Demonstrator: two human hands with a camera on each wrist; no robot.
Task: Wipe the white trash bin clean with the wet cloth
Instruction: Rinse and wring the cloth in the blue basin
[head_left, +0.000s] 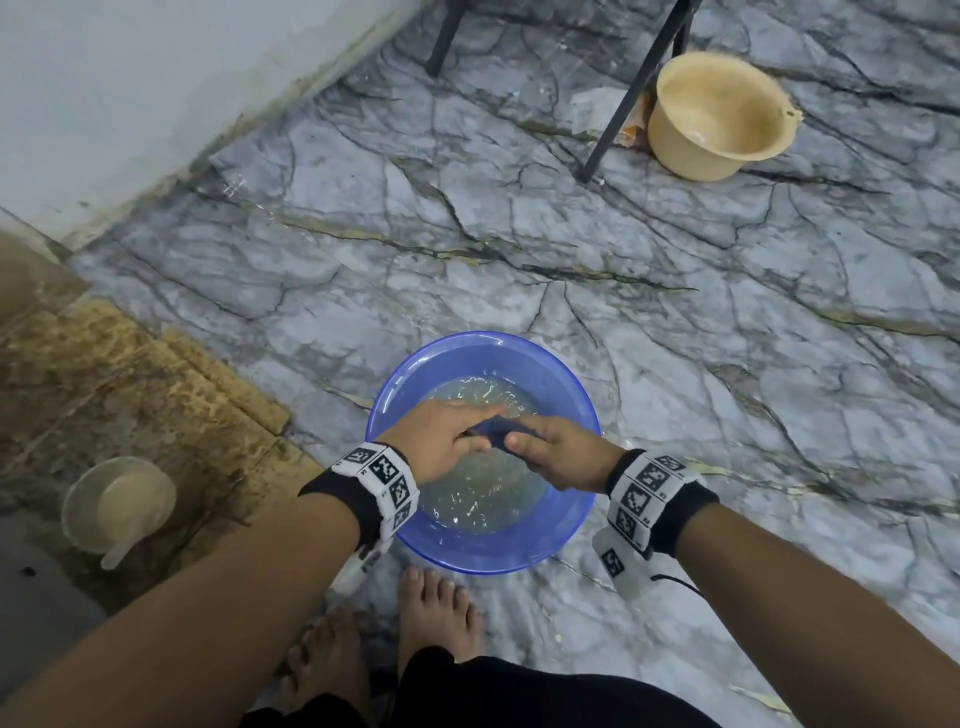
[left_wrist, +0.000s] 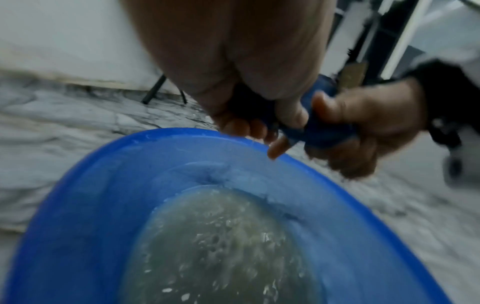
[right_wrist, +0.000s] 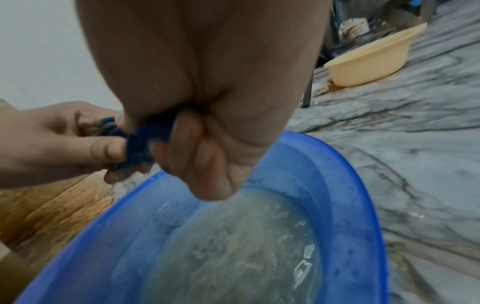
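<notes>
- Head: left hand (head_left: 447, 436) and right hand (head_left: 558, 452) both clenched round dark blue cloth (head_left: 498, 434), held above cloudy water in blue basin (head_left: 576, 525) on marble floor (head_left: 675, 338); beige basin (head_left: 719, 117) far right.
- Left wrist: fingers (left_wrist: 255, 128) curled on cloth (left_wrist: 327, 131) over basin rim.
- Right wrist: fingers (right_wrist: 187, 144) gripping cloth (right_wrist: 141, 142); trash bin not seen.

Both hands (right_wrist: 197, 115) twisting dark blue cloth (right_wrist: 140, 142) above blue basin (right_wrist: 345, 185).
</notes>
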